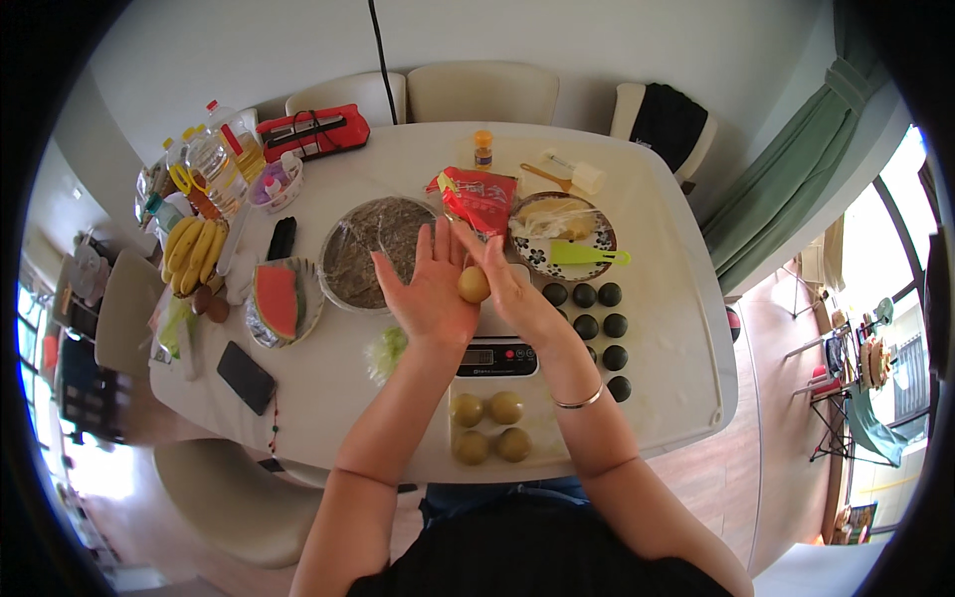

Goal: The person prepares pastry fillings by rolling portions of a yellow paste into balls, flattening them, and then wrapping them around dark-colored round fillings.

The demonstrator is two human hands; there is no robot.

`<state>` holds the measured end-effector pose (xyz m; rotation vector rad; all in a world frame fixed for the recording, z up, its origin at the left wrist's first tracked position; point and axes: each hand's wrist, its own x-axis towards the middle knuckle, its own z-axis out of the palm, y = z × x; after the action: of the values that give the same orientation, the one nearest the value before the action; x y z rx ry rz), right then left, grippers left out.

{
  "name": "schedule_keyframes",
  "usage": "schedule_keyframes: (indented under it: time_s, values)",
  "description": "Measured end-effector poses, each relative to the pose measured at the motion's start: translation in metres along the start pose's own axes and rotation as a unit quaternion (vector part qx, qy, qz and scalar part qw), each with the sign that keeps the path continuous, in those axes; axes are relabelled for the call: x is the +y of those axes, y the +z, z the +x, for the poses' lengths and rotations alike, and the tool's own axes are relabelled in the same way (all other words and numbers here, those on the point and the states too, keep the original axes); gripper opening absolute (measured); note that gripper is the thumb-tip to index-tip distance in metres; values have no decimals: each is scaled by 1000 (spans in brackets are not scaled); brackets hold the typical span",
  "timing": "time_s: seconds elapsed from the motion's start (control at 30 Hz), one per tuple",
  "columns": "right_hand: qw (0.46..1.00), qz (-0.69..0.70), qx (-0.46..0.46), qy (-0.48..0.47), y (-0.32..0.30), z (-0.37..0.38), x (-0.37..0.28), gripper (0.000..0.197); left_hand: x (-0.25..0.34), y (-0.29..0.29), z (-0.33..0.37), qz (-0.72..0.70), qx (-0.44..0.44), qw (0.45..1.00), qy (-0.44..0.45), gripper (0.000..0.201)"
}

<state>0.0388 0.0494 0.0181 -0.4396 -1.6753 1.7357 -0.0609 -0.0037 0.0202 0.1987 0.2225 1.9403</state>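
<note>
Between my palms sits a small yellow-brown ball (pixel 474 285), seemingly of dough or filling. My left hand (pixel 433 289) is palm up under its side, with fingers stretched and spread. My right hand (pixel 509 289) stands edge-on against the other side of the ball, its fingers partly hidden. Below my wrists is a kitchen scale (pixel 497 358) with a dark display. Several larger olive-yellow balls (pixel 489 428) lie in front of it on a pale mat. To the right, dark green-black balls (pixel 586 325) stand in rows, some covered by my right forearm.
Beyond my hands are a film-covered round pan (pixel 370 249), a red bag (pixel 476 199) and a patterned plate (pixel 562 267) with a green spatula (pixel 587 255). At left lie cut watermelon (pixel 279 298), bananas (pixel 194 251), oil bottles (pixel 214 164) and a phone (pixel 246 377).
</note>
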Motion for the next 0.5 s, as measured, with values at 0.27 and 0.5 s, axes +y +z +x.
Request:
schedule_keyframes:
  time_s: [0.27, 0.5]
  values:
    - [931, 281, 231, -8, -4, 6, 9, 79, -50, 2, -30, 233, -95, 962, 107, 84]
    - [969, 189, 148, 55, 16, -4, -2, 67, -25, 6, -11, 183, -105, 966, 151, 79]
